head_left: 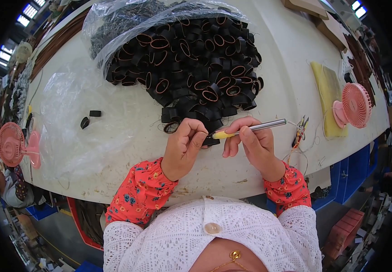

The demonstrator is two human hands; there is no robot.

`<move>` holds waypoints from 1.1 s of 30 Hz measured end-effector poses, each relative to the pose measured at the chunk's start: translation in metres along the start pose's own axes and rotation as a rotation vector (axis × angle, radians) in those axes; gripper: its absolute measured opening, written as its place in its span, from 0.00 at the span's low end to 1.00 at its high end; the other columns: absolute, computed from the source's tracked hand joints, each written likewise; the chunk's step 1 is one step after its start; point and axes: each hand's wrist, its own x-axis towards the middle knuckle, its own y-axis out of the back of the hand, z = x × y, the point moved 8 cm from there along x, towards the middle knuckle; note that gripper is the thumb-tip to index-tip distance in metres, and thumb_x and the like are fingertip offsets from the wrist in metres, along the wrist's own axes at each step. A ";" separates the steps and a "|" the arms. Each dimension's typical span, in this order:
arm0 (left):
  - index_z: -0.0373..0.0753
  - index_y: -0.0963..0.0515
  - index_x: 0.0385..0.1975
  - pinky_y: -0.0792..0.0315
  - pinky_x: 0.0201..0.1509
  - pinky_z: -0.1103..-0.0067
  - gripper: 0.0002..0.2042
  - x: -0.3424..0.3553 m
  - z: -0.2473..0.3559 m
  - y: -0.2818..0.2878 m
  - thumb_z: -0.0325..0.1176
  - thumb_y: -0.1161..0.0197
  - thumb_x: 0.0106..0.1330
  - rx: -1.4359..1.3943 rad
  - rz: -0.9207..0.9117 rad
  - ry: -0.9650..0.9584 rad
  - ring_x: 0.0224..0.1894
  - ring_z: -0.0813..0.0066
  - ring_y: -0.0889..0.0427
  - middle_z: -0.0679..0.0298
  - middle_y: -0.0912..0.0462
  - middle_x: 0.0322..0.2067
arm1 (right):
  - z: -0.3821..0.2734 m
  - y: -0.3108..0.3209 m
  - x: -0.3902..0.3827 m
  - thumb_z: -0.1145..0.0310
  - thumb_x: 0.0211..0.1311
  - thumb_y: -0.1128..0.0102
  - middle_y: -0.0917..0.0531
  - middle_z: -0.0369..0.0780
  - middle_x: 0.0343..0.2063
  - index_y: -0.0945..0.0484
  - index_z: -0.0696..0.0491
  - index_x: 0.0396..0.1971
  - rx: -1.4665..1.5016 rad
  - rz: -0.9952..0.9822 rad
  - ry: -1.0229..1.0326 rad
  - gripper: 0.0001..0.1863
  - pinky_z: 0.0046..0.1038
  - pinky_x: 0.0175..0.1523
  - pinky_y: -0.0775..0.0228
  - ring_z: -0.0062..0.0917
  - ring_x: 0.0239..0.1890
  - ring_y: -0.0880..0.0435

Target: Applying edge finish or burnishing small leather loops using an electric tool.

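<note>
In front of me my left hand [182, 147] is closed, thumb and finger pinching a small black loop of strap [211, 142], mostly hidden by the fingers. My right hand [254, 143] grips a pen-shaped tool [266, 124] with a silver barrel and a yellow lower part. Its tip meets the work at the left fingertips; the exact contact is too small to tell. Just beyond both hands lies a large heap of black loops [196, 68] with brown edges, partly spilling from a clear plastic bag [119, 27].
Two black loops [95, 113] lie on clear plastic sheeting [69, 131] at the left. Pink fans stand at the left [11, 144] and right [355, 105]. On the right are a yellow pad [329, 90], small snips [302, 127] with wires, and cardboard boxes [329, 29] farther back.
</note>
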 end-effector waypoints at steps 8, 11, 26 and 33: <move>0.36 0.34 0.40 0.32 0.34 0.89 0.05 0.001 0.002 0.000 0.30 0.50 0.70 -0.001 0.046 -0.013 0.30 0.89 0.31 0.71 0.29 0.30 | -0.001 0.001 0.000 0.64 0.71 0.58 0.23 0.37 0.20 0.29 0.61 0.42 0.016 -0.023 0.019 0.15 0.24 0.34 0.25 0.20 0.26 0.21; 0.35 0.34 0.40 0.32 0.32 0.88 0.05 0.001 0.000 0.005 0.29 0.49 0.70 -0.019 0.083 -0.012 0.28 0.89 0.32 0.70 0.29 0.27 | -0.014 0.005 0.007 0.68 0.69 0.53 0.21 0.38 0.26 0.27 0.58 0.42 -0.088 0.070 0.228 0.10 0.23 0.36 0.26 0.20 0.29 0.21; 0.39 0.26 0.36 0.31 0.39 0.79 0.10 -0.004 0.041 0.018 0.24 0.36 0.55 0.583 0.331 -0.446 0.39 0.71 0.26 0.60 0.25 0.38 | 0.011 0.006 0.006 0.74 0.63 0.44 0.26 0.32 0.31 0.31 0.53 0.38 -0.091 0.091 -0.122 0.07 0.16 0.38 0.29 0.12 0.30 0.27; 0.39 0.22 0.32 0.35 0.33 0.82 0.08 -0.005 0.032 0.007 0.28 0.33 0.54 0.341 0.199 -0.319 0.31 0.76 0.29 0.65 0.25 0.30 | 0.007 -0.002 0.002 0.75 0.63 0.44 0.27 0.35 0.33 0.32 0.54 0.39 -0.133 0.066 0.018 0.08 0.16 0.38 0.28 0.13 0.32 0.25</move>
